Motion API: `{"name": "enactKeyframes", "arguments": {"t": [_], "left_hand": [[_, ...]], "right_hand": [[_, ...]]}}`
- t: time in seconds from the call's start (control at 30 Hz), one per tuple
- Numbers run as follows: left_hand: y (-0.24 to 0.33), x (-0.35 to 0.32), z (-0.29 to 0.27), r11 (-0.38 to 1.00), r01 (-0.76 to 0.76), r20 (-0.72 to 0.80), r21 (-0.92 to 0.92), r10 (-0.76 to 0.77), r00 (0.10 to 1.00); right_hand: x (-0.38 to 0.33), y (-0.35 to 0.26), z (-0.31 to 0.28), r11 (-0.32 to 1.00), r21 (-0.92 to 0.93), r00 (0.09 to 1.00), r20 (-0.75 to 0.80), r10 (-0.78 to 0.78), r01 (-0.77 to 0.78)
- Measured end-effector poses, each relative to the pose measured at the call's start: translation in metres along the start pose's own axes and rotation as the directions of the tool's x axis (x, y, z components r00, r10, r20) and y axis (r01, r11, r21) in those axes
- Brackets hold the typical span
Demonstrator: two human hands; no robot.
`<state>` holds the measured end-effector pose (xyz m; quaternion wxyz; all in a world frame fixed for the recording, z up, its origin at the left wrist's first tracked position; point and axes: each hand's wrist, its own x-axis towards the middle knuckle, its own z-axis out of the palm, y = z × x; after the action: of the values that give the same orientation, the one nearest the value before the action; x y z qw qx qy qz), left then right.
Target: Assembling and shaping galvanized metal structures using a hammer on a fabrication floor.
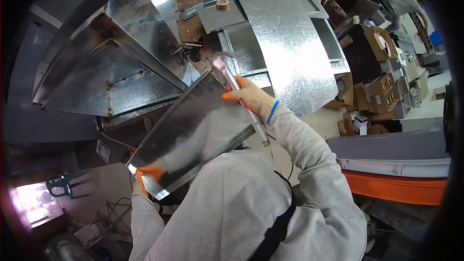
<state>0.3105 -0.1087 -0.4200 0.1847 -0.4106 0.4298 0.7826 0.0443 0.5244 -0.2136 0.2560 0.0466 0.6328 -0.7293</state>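
Observation:
My right hand [253,97], in a cream glove with orange fingers, is wrapped round the metal handle of a claw hammer [235,83]. The hammer's head points away from me, over the far end of a shiny folded sheet-metal panel [181,125]. This panel slants in front of my body, with raised edges along its long sides and my sleeve mirrored in its face. At its near left corner my left hand [141,183], gloved the same way, grips the rim; part of that hand is hidden by the metal.
A large welded metal housing [145,63] with scorched seams stands at the left on the workbench [193,31]. Flat galvanized sheets [285,43] cover the bench's right side, a tape roll [222,3] among them. Cardboard boxes [382,92] and a person [406,7] are farther right.

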Motion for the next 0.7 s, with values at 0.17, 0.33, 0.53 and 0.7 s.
{"name": "enactKeyframes", "arguments": {"t": [0.17, 0.33, 0.53, 0.7], "left_hand": [[0.029, -0.015, 0.043, 0.943, -0.049, -0.314, 0.330, 0.159, 0.936], [0.033, -0.022, 0.047, 0.733, 0.126, -0.479, 0.669, 0.295, 0.827], [0.011, -0.009, 0.046, 0.618, 0.191, -0.458, 0.763, 0.308, 0.834], [-0.005, -0.001, 0.027, 0.721, 0.109, -0.393, 0.685, 0.240, 0.888]], "right_hand": [[0.000, -0.024, -0.018, 0.958, 0.275, 0.996, -0.008, 0.087, -0.081], [-0.013, -0.039, -0.027, 0.917, 0.383, 0.994, 0.040, 0.100, -0.108], [-0.017, -0.005, -0.038, 0.848, 0.520, 0.994, 0.073, 0.076, -0.103], [-0.019, 0.005, -0.034, 0.867, 0.479, 0.990, 0.074, 0.120, -0.141]]}}
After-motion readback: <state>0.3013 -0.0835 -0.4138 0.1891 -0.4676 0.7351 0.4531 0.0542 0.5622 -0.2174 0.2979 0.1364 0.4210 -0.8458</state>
